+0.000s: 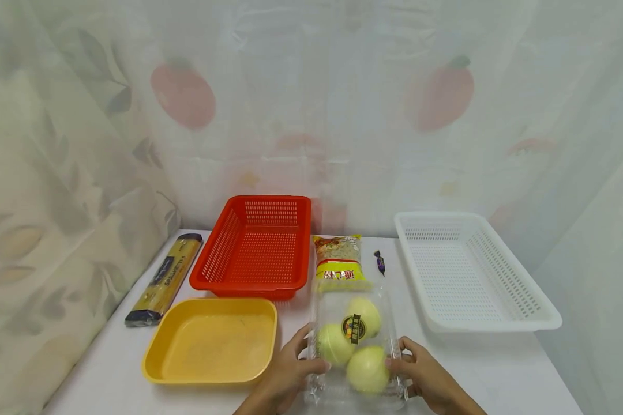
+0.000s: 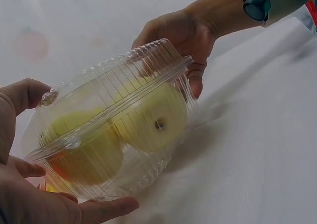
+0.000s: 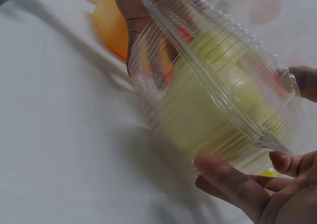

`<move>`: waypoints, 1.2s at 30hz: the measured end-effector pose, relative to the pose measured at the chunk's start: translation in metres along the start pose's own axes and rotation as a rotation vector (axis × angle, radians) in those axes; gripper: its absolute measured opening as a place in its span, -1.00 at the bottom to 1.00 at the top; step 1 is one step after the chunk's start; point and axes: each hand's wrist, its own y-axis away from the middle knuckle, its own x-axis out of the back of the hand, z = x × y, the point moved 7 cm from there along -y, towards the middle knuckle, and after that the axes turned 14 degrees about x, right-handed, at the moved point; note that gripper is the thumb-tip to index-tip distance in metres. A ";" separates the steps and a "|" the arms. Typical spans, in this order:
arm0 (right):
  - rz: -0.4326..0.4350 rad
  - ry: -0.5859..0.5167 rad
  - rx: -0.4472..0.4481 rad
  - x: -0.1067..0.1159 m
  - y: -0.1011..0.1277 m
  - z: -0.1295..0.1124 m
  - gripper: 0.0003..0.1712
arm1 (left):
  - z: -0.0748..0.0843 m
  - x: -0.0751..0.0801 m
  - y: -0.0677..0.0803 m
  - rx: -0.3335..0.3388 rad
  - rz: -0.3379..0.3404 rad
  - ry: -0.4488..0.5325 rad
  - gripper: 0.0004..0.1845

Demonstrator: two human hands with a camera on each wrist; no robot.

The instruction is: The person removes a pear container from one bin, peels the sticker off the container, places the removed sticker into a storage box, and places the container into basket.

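A clear plastic clamshell box (image 1: 354, 346) holding three pale yellow-green fruits sits at the near middle of the white table. Its lid is closed and carries a dark round sticker. My left hand (image 1: 297, 360) grips its left side, thumb on the lid edge and fingers under the base. My right hand (image 1: 409, 362) grips the right side the same way. In the left wrist view the box (image 2: 114, 130) is tilted between the left hand (image 2: 29, 184) and the right hand (image 2: 185, 45). From the right wrist, the box (image 3: 213, 85) is seen above the right hand's fingers (image 3: 237, 184).
A yellow tray (image 1: 213, 346) lies left of the box, with a red basket (image 1: 259, 253) behind it. A spaghetti packet (image 1: 166, 276) lies at far left. A snack packet (image 1: 338, 259) and a wrapped candy (image 1: 379, 262) lie behind the box. A white basket (image 1: 462, 276) stands at right.
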 end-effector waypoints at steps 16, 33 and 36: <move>0.082 0.062 -0.054 0.003 -0.005 0.014 -0.67 | -0.011 0.014 -0.007 0.067 0.062 -0.077 -0.03; 0.116 0.116 -0.039 0.007 -0.012 0.017 -0.64 | -0.017 0.023 -0.014 0.056 0.048 -0.065 -0.05; 0.124 0.118 -0.037 0.007 -0.012 0.018 -0.63 | -0.018 0.024 -0.015 0.061 0.049 -0.070 -0.06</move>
